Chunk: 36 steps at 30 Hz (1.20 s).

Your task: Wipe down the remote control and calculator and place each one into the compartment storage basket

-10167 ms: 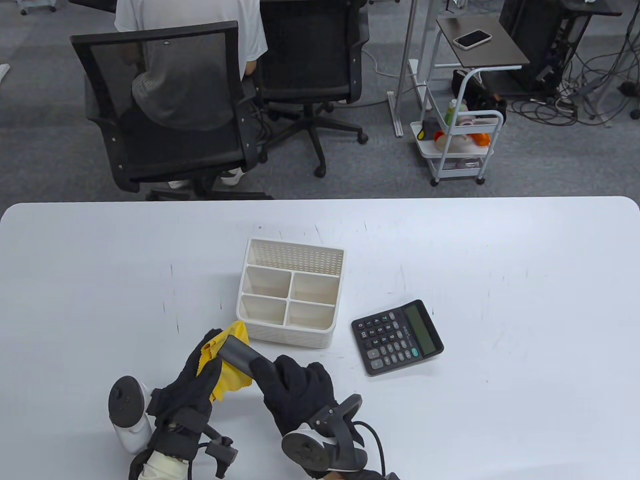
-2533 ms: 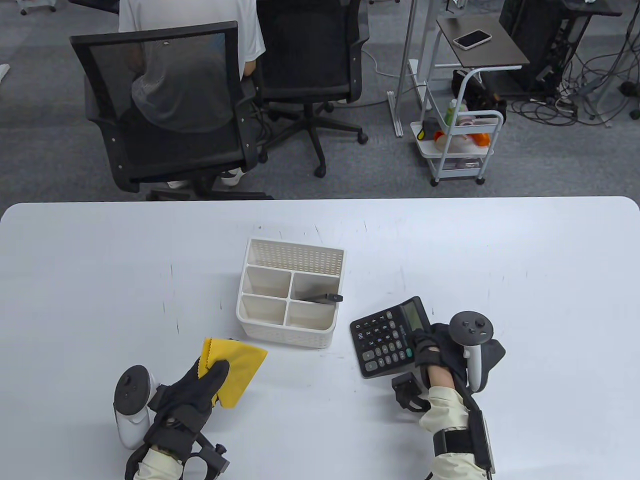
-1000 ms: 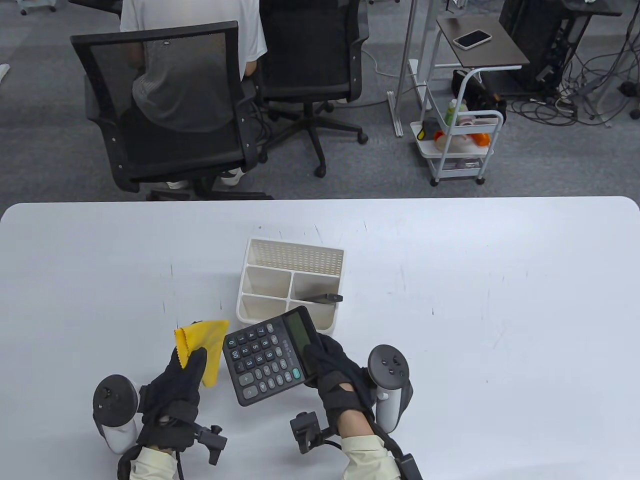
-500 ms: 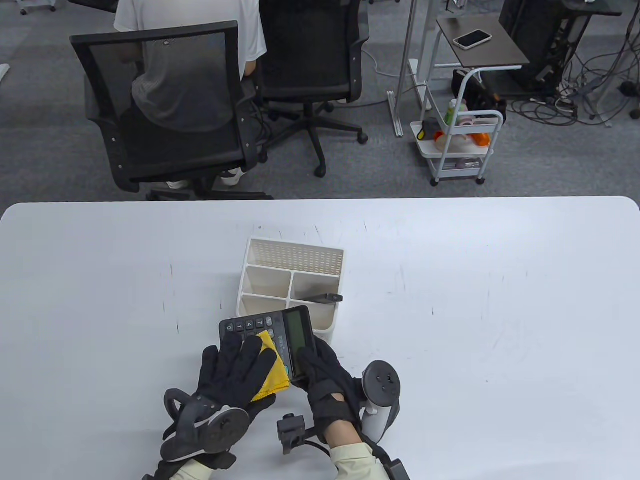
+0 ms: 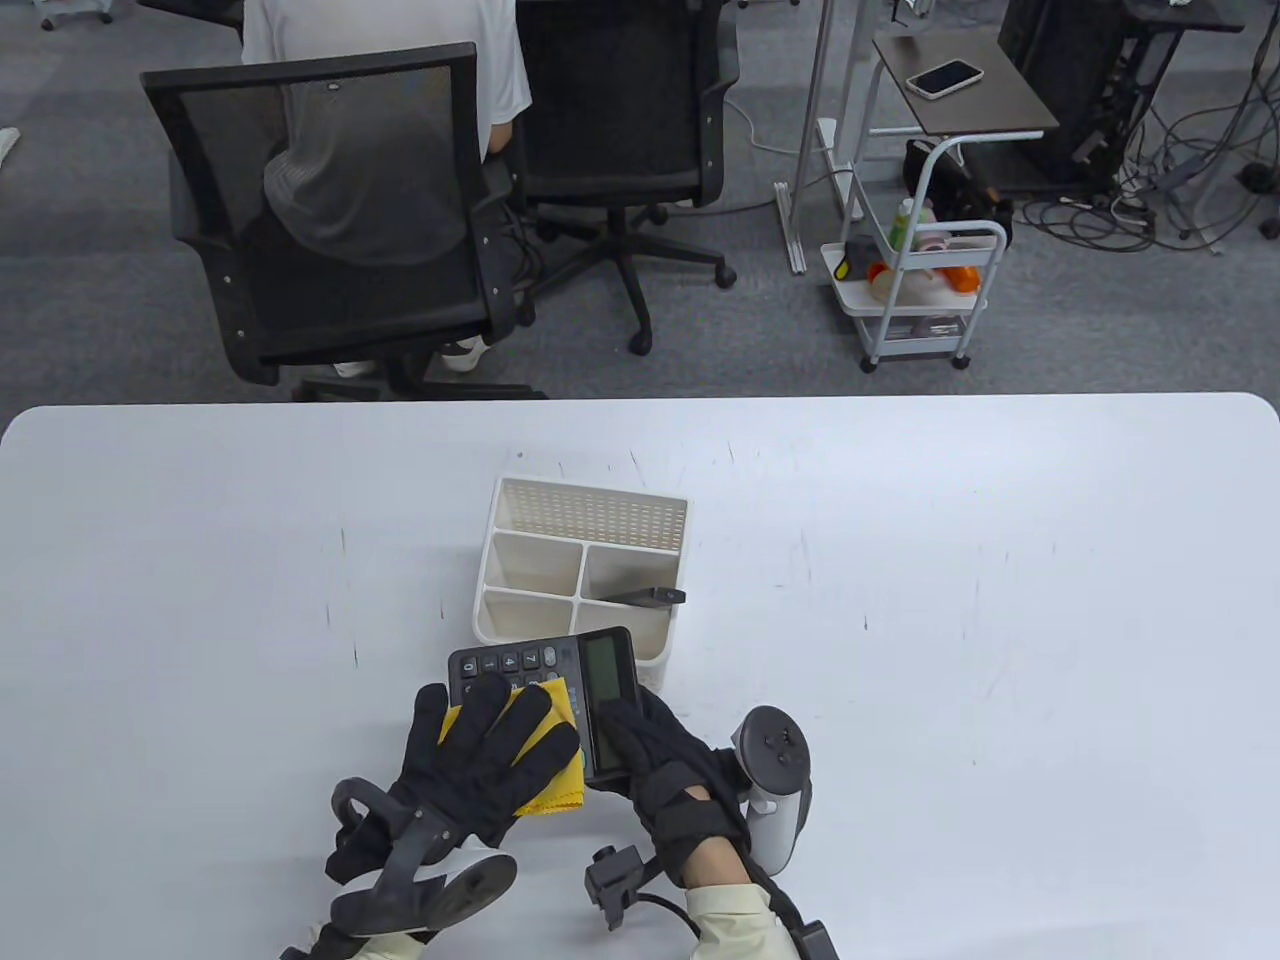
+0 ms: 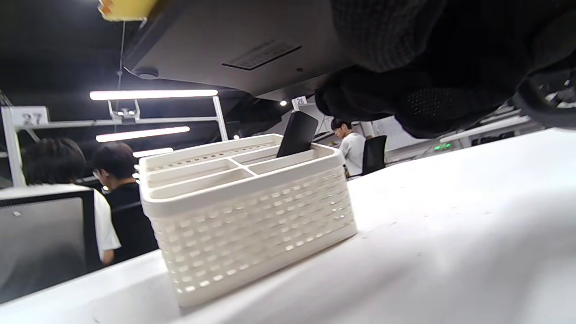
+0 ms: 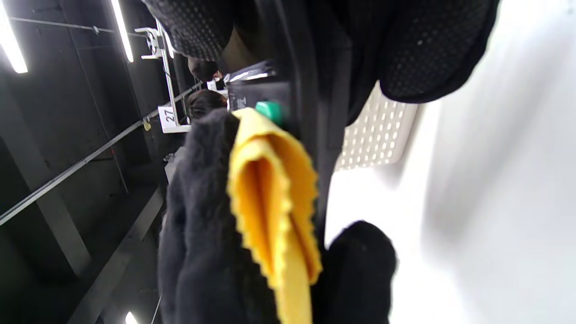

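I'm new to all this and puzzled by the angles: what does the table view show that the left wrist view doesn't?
Only the table view shows the calculator's keys, the left hand pressing the cloth on them, and the right hand.

Only the left wrist view shows the calculator's underside.

Both show the basket with the remote inside.

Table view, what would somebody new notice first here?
Probably the yellow cloth near the front edge of the table, pressed onto the calculator by the left hand, while the right hand grips the calculator's display end. Just behind them stands the white basket, with the dark remote poking out of its right middle compartment.
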{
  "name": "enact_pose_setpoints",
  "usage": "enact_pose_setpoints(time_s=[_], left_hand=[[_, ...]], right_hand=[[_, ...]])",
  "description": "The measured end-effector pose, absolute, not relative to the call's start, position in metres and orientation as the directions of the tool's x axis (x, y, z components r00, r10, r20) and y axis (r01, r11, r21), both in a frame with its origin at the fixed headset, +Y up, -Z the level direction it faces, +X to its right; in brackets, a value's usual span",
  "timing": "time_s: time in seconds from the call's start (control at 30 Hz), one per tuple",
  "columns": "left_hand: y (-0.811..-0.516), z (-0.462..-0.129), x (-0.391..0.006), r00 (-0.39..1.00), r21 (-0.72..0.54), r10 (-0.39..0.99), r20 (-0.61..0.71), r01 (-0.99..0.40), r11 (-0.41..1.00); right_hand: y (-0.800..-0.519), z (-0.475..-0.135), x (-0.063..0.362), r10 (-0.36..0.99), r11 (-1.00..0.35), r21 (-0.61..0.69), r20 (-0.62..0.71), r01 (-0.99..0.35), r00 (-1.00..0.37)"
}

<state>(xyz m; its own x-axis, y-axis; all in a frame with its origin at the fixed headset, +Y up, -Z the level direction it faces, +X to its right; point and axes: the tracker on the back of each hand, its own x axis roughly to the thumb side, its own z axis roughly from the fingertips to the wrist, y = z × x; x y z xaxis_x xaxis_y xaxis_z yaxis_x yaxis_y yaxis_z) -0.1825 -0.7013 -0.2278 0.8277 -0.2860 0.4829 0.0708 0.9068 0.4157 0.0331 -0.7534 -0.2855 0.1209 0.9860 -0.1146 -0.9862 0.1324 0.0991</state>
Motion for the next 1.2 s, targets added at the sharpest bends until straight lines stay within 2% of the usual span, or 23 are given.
enact_pose_setpoints(time_s=[0.07,0.2,0.27,0.37,0.47,0.6,0.9,0.97,1.1,1.2], left_hand=[[-0.701,-0.227,-0.18,0.842,0.432,-0.314,0.439,0.109,0.895],[-0.707,-0.229,-0.174,0.849,0.306,-0.254,0.464,0.116,0.945],[-0.71,-0.228,-0.169,0.85,0.28,-0.242,0.467,0.117,0.953],[-0.71,-0.226,-0.163,0.839,0.314,-0.255,0.48,0.107,0.943],[-0.712,-0.225,-0.159,0.805,0.326,-0.253,0.537,0.078,0.942],[-0.712,-0.226,-0.163,0.806,0.359,-0.265,0.53,0.069,0.931],[-0.703,-0.225,-0.177,0.868,0.401,-0.242,0.433,0.055,0.914],[-0.703,-0.223,-0.174,0.86,0.412,-0.264,0.436,0.07,0.908],[-0.709,-0.222,-0.166,0.829,0.34,-0.249,0.5,0.076,0.937],[-0.712,-0.222,-0.16,0.8,0.365,-0.258,0.542,0.053,0.93]], right_hand=[[-0.749,-0.282,0.037,0.988,0.106,0.04,-0.121,-0.994,0.101],[-0.746,-0.275,0.041,0.997,0.007,-0.008,-0.077,-1.0,0.008],[-0.748,-0.272,0.037,0.996,0.042,-0.002,-0.076,-0.999,0.042],[-0.75,-0.27,0.029,0.988,0.126,0.031,-0.096,-0.992,0.122],[-0.748,-0.27,0.024,0.988,0.122,0.063,-0.099,-0.991,0.115],[-0.745,-0.27,0.031,0.992,0.106,0.009,-0.065,-0.994,0.105],[-0.747,-0.266,0.048,0.971,0.23,-0.115,-0.039,-0.966,0.236],[-0.747,-0.265,0.047,0.973,0.223,-0.114,-0.028,-0.968,0.227],[-0.745,-0.264,0.041,0.98,0.195,-0.104,-0.011,-0.975,0.198],[-0.744,-0.264,0.035,0.982,0.19,-0.056,-0.007,-0.98,0.191]])
